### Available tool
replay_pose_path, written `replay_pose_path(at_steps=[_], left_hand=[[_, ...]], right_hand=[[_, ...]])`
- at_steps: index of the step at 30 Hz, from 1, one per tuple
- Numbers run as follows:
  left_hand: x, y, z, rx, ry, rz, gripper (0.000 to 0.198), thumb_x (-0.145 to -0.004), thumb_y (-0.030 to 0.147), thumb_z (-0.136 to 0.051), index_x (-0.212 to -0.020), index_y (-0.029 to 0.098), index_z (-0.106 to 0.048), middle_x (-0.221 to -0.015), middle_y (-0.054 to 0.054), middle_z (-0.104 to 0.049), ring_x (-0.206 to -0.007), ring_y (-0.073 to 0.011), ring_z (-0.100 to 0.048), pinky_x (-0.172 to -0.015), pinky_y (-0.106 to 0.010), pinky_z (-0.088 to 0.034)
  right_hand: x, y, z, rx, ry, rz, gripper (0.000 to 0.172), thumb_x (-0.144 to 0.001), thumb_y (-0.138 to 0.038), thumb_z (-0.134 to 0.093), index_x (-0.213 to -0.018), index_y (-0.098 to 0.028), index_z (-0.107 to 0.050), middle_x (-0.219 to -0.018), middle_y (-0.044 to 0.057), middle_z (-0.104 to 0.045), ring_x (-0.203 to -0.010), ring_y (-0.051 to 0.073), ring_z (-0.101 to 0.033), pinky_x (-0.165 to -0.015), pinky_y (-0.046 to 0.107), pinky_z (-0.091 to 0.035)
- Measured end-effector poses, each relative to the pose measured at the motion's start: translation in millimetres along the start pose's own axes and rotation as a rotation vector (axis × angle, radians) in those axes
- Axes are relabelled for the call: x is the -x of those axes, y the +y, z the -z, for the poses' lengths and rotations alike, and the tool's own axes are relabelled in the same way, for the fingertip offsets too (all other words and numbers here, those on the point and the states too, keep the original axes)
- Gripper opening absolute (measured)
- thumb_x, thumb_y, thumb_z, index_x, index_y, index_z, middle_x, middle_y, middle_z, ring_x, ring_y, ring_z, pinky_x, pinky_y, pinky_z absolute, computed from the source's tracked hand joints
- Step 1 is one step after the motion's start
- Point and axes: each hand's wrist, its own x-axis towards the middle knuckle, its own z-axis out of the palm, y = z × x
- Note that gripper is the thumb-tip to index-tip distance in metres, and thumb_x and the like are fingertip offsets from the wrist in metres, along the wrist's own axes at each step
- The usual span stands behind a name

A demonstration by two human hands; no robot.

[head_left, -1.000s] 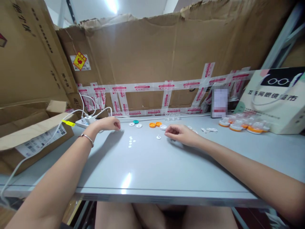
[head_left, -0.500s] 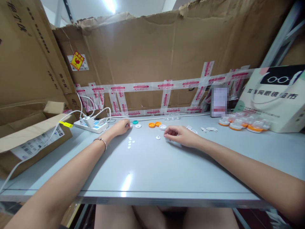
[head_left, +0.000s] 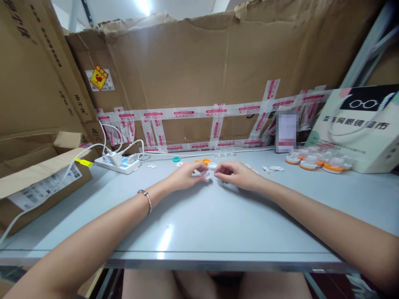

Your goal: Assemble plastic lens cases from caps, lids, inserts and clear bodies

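Note:
My left hand (head_left: 185,176) rests on the grey table (head_left: 199,216) near its middle, fingers curled around a small white cap piece (head_left: 205,175). My right hand (head_left: 235,174) lies just to the right of it, fingers pinched together; what is in them is too small to make out. Just beyond the hands lie small round caps: a teal one (head_left: 176,159), an orange one (head_left: 206,161) and a white one (head_left: 213,165). My left wrist wears a thin bracelet (head_left: 146,198).
A white power strip (head_left: 118,164) with cables sits at the back left beside an open cardboard box (head_left: 37,174). Taped cardboard walls stand behind. At the right are a printed paper bag (head_left: 361,128), several orange-and-clear cases (head_left: 311,162) and small white parts (head_left: 274,168).
My left hand has slid right from near the power strip to the table's middle, over the small white pieces, and now meets my right hand. The right hand has barely moved.

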Motion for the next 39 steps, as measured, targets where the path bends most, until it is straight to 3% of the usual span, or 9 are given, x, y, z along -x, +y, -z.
replay_pose_path(at_steps=[7, 10, 12, 14, 18, 20, 22, 28, 39], left_hand=[[0.4, -2.9, -8.4, -0.069, -0.085, 0.022, 0.029, -0.077, 0.026, -0.061, -0.104, 0.018, -0.058, -0.108, -0.007, -0.065, -0.100, -0.0180, -0.058, -0.088, -0.029, -0.043], [-0.6, 1.4, 3.3, -0.078, -0.058, -0.030, 0.039, -0.076, 0.031, -0.062, -0.113, 0.019, -0.054, -0.121, -0.008, -0.058, -0.112, -0.0198, -0.052, -0.096, -0.032, -0.038], [1.7, 2.5, 23.8, -0.101, -0.028, 0.008, 0.036, -0.078, 0.032, -0.059, -0.111, 0.019, -0.055, -0.121, -0.008, -0.058, -0.113, -0.0196, -0.051, -0.095, -0.032, -0.038], [9.0, -0.5, 53.0, -0.171, -0.016, 0.156, 0.032, -0.079, 0.036, -0.054, -0.105, 0.017, -0.058, -0.114, -0.007, -0.061, -0.105, -0.0190, -0.055, -0.087, -0.028, -0.042], [36.8, -19.2, 113.7, -0.330, -0.317, 0.399, 0.029, -0.072, 0.035, -0.058, -0.094, 0.017, -0.064, -0.097, -0.004, -0.067, -0.088, -0.0186, -0.060, -0.073, -0.024, -0.044], [51.2, -29.9, 133.7, -0.363, -0.437, 0.503, 0.025, -0.067, 0.031, -0.060, -0.088, 0.018, -0.066, -0.090, -0.003, -0.068, -0.082, -0.0184, -0.060, -0.068, -0.022, -0.044], [61.6, -37.6, 143.7, -0.417, -0.473, 0.578, 0.023, -0.064, 0.030, -0.061, -0.083, 0.019, -0.067, -0.085, -0.002, -0.069, -0.078, -0.0184, -0.060, -0.063, -0.022, -0.043], [69.1, -40.6, 136.9, -0.405, -0.616, 0.647, 0.022, -0.058, 0.028, -0.063, -0.078, 0.020, -0.068, -0.083, -0.003, -0.068, -0.075, -0.0188, -0.060, -0.062, -0.023, -0.042], [65.7, -34.0, 123.9, -0.392, -0.615, 0.673, 0.018, -0.053, 0.023, -0.061, -0.070, 0.020, -0.066, -0.074, -0.001, -0.067, -0.067, -0.0170, -0.057, -0.057, -0.022, -0.039]], right_hand=[[-0.4, 0.5, -0.6, -0.002, -0.014, -0.013, 0.027, -0.075, -0.042, -0.052, -0.081, -0.016, -0.058, -0.066, -0.001, -0.053, -0.062, 0.012, -0.048, -0.060, 0.026, -0.039], [-0.4, 2.7, -1.2, 0.007, -0.009, -0.007, 0.029, -0.075, -0.043, -0.052, -0.082, -0.016, -0.059, -0.066, 0.000, -0.053, -0.062, 0.012, -0.047, -0.060, 0.027, -0.039], [0.6, 2.4, -2.2, 0.018, 0.004, -0.007, 0.031, -0.075, -0.044, -0.053, -0.086, -0.016, -0.060, -0.067, 0.000, -0.053, -0.062, 0.012, -0.047, -0.061, 0.027, -0.039], [2.0, -0.2, -4.2, 0.042, 0.012, -0.015, 0.037, -0.074, -0.047, -0.054, -0.093, -0.016, -0.061, -0.070, 0.000, -0.053, -0.062, 0.012, -0.046, -0.061, 0.027, -0.039], [2.4, -9.1, -11.9, 0.137, 0.000, 0.009, 0.043, -0.073, -0.048, -0.056, -0.103, -0.017, -0.062, -0.077, 0.003, -0.054, -0.065, 0.013, -0.046, -0.063, 0.028, -0.039], [0.7, -12.3, -16.5, 0.173, -0.021, 0.040, 0.039, -0.074, -0.043, -0.057, -0.102, -0.017, -0.063, -0.081, 0.004, -0.056, -0.068, 0.014, -0.048, -0.066, 0.029, -0.039], [-1.4, -13.5, -20.2, 0.175, -0.046, 0.047, 0.036, -0.074, -0.039, -0.057, -0.100, -0.016, -0.065, -0.082, 0.005, -0.057, -0.070, 0.015, -0.050, -0.068, 0.029, -0.039], [-2.4, -8.4, -24.0, 0.156, -0.021, 0.074, 0.039, -0.073, -0.040, -0.059, -0.106, -0.018, -0.061, -0.087, 0.006, -0.059, -0.079, 0.018, -0.053, -0.073, 0.032, -0.041], [-0.4, -4.0, -28.5, 0.171, 0.003, 0.096, 0.043, -0.077, -0.039, -0.053, -0.113, -0.017, -0.054, -0.089, 0.006, -0.057, -0.081, 0.018, -0.053, -0.075, 0.032, -0.043]])
